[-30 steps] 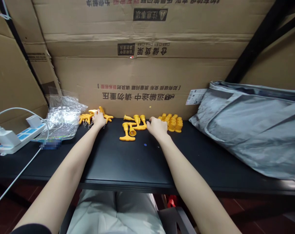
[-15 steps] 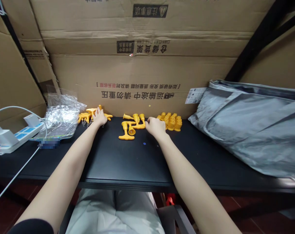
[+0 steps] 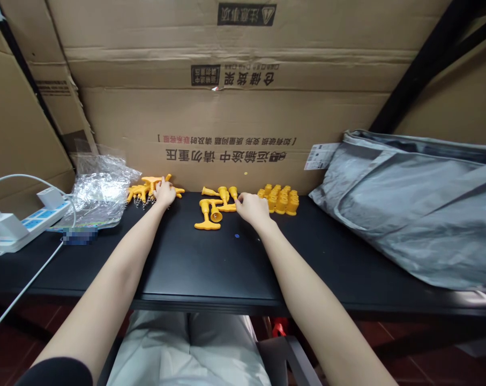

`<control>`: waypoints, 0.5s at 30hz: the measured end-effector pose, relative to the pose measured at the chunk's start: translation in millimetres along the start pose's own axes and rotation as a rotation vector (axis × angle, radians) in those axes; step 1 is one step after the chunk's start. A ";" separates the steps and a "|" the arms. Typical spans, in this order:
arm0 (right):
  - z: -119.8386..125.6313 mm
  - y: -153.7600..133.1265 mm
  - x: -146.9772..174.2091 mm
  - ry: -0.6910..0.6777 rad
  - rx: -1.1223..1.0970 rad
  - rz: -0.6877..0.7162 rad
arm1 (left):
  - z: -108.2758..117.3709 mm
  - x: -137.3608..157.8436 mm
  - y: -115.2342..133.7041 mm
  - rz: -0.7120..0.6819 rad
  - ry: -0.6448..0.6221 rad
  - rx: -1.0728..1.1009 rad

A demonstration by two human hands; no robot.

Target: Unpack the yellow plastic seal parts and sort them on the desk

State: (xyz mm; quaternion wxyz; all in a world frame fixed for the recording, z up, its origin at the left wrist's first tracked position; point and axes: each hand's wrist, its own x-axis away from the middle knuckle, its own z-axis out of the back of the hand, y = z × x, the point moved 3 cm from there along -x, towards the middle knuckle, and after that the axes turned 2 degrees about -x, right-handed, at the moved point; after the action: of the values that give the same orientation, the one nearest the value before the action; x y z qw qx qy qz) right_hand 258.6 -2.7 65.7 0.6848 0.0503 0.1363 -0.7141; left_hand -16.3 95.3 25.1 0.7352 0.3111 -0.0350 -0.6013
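Note:
On the left of the black table lies a pile of yellow T-handled corkscrews (image 3: 139, 192) with bare metal spirals. My left hand (image 3: 166, 193) is over the pile, its fingers curled on the handle of one corkscrew (image 3: 151, 181). In the middle lie several corkscrews with yellow cone-shaped sleeves fitted (image 3: 206, 215). My right hand (image 3: 254, 208) is closed at the right side of this group, its fingertips at a sleeved corkscrew (image 3: 233, 193); the grip is partly hidden. Behind and right of that hand stand rows of loose yellow sleeves (image 3: 282, 200).
Crumpled clear plastic bags (image 3: 100, 187) and a white power strip (image 3: 36, 222) with cables occupy the left. A large grey bag (image 3: 411, 214) fills the right side. Cardboard (image 3: 234, 115) walls the back. A small blue bit (image 3: 237, 236) lies on the black table (image 3: 210, 273).
My left hand has gone from spread fingers to curled ones, and a corkscrew handle under it has shifted up. My right hand has moved slightly left against the sleeved corkscrews.

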 end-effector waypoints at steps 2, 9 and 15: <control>0.9 -0.5 0.8 0.002 -0.001 0.005 | 4.9 2.0 2.1 -0.005 0.039 0.021; 1.3 -1.8 0.8 -0.001 0.004 0.012 | 22.8 26.4 40.5 -0.178 0.007 -0.120; 0.6 -2.4 1.0 -0.017 -0.005 0.015 | 16.7 72.5 82.1 -0.299 -0.603 -0.144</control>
State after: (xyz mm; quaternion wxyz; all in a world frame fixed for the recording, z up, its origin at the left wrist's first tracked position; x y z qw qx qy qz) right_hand 256.2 -3.7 66.3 0.6914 0.0432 0.1319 -0.7091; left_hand 67.3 29.4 56.2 0.6156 0.0682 -0.1623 -0.7681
